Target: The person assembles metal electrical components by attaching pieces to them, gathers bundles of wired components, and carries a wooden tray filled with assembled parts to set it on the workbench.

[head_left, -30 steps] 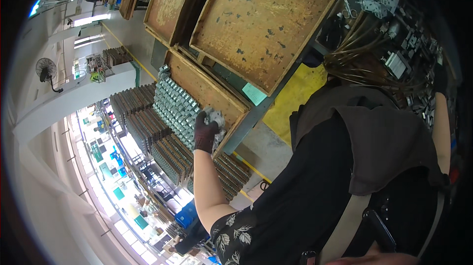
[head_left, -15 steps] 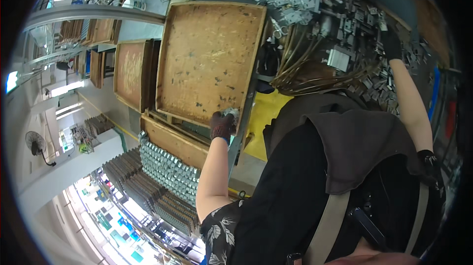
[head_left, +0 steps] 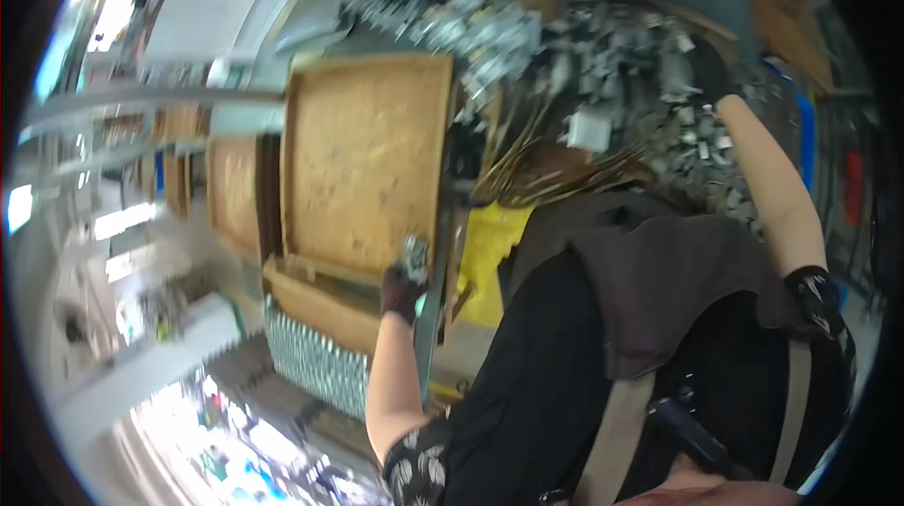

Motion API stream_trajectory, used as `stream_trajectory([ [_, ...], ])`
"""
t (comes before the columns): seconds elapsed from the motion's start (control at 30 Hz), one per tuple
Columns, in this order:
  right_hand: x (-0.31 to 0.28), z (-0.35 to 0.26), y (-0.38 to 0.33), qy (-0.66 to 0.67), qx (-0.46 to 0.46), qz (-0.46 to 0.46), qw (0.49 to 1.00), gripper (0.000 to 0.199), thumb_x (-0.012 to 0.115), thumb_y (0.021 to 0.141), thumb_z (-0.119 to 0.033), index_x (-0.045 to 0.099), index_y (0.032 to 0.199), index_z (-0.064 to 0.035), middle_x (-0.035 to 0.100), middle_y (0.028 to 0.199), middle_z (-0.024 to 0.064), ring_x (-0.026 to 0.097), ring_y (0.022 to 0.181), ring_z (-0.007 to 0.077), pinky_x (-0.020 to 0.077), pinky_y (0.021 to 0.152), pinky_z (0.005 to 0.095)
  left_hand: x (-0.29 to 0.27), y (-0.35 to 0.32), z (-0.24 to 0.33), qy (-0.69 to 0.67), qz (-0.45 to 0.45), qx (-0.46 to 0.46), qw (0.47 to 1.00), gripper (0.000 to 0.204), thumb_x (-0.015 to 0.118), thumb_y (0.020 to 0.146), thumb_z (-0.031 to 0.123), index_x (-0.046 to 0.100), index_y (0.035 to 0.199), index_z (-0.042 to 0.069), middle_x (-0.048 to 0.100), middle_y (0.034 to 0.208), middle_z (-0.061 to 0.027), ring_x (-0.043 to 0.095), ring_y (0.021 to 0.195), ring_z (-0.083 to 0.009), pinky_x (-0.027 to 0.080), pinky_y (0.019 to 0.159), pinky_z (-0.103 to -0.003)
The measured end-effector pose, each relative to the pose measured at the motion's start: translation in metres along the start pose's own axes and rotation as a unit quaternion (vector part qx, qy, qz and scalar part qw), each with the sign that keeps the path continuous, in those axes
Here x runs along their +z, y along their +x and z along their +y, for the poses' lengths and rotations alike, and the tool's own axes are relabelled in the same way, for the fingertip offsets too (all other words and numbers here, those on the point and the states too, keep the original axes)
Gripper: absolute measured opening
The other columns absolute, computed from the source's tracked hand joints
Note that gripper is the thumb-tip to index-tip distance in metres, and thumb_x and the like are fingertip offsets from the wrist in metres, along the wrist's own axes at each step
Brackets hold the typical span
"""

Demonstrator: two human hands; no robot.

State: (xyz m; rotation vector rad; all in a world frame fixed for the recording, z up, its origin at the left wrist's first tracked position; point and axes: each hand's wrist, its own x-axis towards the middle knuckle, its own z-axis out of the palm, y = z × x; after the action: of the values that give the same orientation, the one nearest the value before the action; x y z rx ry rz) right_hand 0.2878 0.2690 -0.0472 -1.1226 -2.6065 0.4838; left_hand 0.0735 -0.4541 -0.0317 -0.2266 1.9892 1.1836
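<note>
My left hand [head_left: 402, 291], in a dark glove, is at the near corner of a shallow wooden tray [head_left: 363, 167]. Its fingers are closed on a small silvery metal part [head_left: 412, 257], which is held over the tray's edge. At the far right, my right hand [head_left: 708, 71], also dark-gloved, reaches into a spread of small loose metal parts [head_left: 603, 45]. Motion blur and the dark surroundings hide its fingers, so whether it grips anything does not show. A larger pale metal block [head_left: 589, 129] lies left of that hand, near some brownish cables [head_left: 541, 176].
Another wooden tray [head_left: 233, 188] stands left of the first. Below is a wooden box [head_left: 320, 304] beside rows of stacked silvery parts [head_left: 315, 351]. A heap of metal pieces [head_left: 471, 31] lies at the back. Something yellow [head_left: 490, 257] is by my body.
The view has swung, so the bench and trays sit lower and further left in the picture, and everything is blurrier. The metal part in my left hand now points up above the fingers.
</note>
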Motion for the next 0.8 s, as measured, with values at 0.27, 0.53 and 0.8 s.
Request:
stream_trajectory([
  [0.27, -0.063, -0.042, 0.050, 0.126, 0.018, 0.067, 0.990, 0.041, 0.061, 0.084, -0.035, 0.062, 0.110, -0.0024, 0.063, 0.105, 0.0182, 0.059, 0.097, 0.0339, 0.0456, 0.087, 0.0403, -0.016, -0.039, -0.018, 0.005, 0.194, -0.040, 0.980, 0.020, 0.059, 0.078, -0.001, 0.052, 0.096, -0.002, 0.058, 0.078, -0.0096, 0.056, 0.063, -0.0201, 0.048, 0.054, -0.033],
  [0.53, 0.000, -0.096, 0.063, 0.022, -0.093, -0.153, 0.984, 0.048, 0.063, 0.082, -0.032, 0.058, 0.122, -0.0056, 0.058, 0.123, 0.0179, 0.056, 0.112, 0.0345, 0.0424, 0.097, 0.0408, -0.005, -0.041, -0.013, -0.164, 0.206, -0.024, 0.964, 0.025, 0.055, 0.076, 0.000, 0.049, 0.101, 0.003, 0.055, 0.076, -0.0100, 0.056, 0.060, -0.0219, 0.047, 0.048, -0.032],
  [0.8, -0.019, -0.070, 0.044, 0.131, -0.025, -0.159, 0.978, 0.051, 0.064, 0.083, -0.028, 0.053, 0.129, -0.0105, 0.058, 0.122, 0.0176, 0.057, 0.111, 0.0304, 0.0446, 0.093, 0.0405, -0.054, -0.048, -0.016, -0.351, 0.224, 0.110, 0.903, 0.024, 0.058, 0.083, 0.010, 0.053, 0.107, 0.007, 0.060, 0.092, -0.0097, 0.062, 0.076, -0.0243, 0.054, 0.060, -0.032],
])
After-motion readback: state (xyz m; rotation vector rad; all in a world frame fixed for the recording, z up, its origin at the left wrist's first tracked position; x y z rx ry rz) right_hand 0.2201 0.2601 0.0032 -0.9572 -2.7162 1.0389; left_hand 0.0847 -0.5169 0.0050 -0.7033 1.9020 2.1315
